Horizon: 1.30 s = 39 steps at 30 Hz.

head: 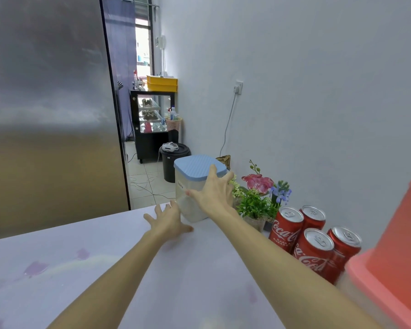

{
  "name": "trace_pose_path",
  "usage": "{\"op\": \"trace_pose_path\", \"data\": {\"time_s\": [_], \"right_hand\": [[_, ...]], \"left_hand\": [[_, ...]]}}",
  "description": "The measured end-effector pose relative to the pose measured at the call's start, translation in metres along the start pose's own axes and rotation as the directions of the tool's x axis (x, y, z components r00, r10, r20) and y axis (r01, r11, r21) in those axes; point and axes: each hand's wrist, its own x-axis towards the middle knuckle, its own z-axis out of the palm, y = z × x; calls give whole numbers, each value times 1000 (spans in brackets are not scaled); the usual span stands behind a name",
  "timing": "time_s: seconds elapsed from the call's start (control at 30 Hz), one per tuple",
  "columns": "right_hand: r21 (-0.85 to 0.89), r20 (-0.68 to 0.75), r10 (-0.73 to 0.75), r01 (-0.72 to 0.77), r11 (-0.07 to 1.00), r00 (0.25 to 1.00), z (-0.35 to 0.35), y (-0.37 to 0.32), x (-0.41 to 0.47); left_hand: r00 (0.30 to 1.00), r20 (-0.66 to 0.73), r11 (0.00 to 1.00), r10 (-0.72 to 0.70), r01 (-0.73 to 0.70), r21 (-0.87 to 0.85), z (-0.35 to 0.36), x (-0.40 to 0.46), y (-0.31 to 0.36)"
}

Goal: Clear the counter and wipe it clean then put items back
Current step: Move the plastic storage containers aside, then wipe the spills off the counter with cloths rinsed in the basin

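A clear plastic container with a pale blue lid [195, 169] stands at the far end of the pale lilac counter [105, 269]. My right hand [214, 191] lies against its right side with fingers spread straight, the thumb across its front. My left hand [169, 220] is at its lower left corner, fingers splayed, fingertips touching the base. Both arms stretch forward over the counter.
Several red Coca-Cola cans [316, 238] stand by the wall on the right, with small pots of artificial flowers [259, 195] behind them. A pink plastic tub [394, 257] fills the near right. A steel fridge [45, 103] stands on the left. A black bin [173, 160] sits on the floor beyond.
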Motion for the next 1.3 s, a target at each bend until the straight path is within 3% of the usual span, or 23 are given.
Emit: {"op": "trace_pose_path", "data": {"time_s": [0.07, 0.13, 0.2, 0.27, 0.37, 0.53, 0.7, 0.83, 0.93, 1.0, 1.07, 1.17, 1.23, 1.3], "right_hand": [[-13, -38, 19, -20, 1000, 999, -5, 0, -13], [-13, -101, 26, -27, 1000, 995, -9, 2, -27], [19, -158, 13, -10, 1000, 987, -16, 5, -44], [50, -230, -28, 41, 998, 973, -25, 12, -67], [67, -386, -72, 106, 992, 920, -49, 34, -116], [76, -573, -19, 76, 994, 819, -94, 81, -208], [155, -710, 126, -20, 988, 693, -133, 135, -311], [210, -698, 329, -258, 943, 636, -134, 209, -395], [272, -542, 553, -491, 828, 632, -106, 266, -459], [239, -315, 711, -672, 701, 629, -75, 305, -495], [187, -107, 836, -815, 549, 539, -42, 336, -525], [122, 79, 934, -934, 337, 347, 4, 362, -565], [111, 130, 955, -961, 254, 267, 28, 366, -583], [129, 111, 962, -963, 236, 251, 41, 365, -590]], "left_hand": [[992, -114, 987, 49, -30, 156, -6, -30, 1], [973, -217, 978, 77, -31, 207, -10, -61, 5], [940, -325, 991, 104, -72, 111, -15, -89, 11], [885, -437, 979, 160, -199, -43, -18, -115, 20], [824, -494, 883, 278, -421, -206, -22, -165, 35], [718, -526, 642, 455, -674, -365, -19, -247, 85], [720, -451, 459, 528, -689, -562, 10, -347, 138], [722, -390, 384, 571, -655, -651, 61, -417, 161], [744, -264, 451, 614, -605, -656, 124, -449, 155], [774, -110, 584, 624, -555, -592, 177, -459, 141], [795, 86, 733, 600, -504, -456, 230, -468, 118], [834, 323, 890, 448, -380, -252, 291, -485, 78], [849, 402, 939, 343, -317, -132, 317, -497, 56], [842, 439, 945, 313, -324, -52, 334, -508, 43]]}}
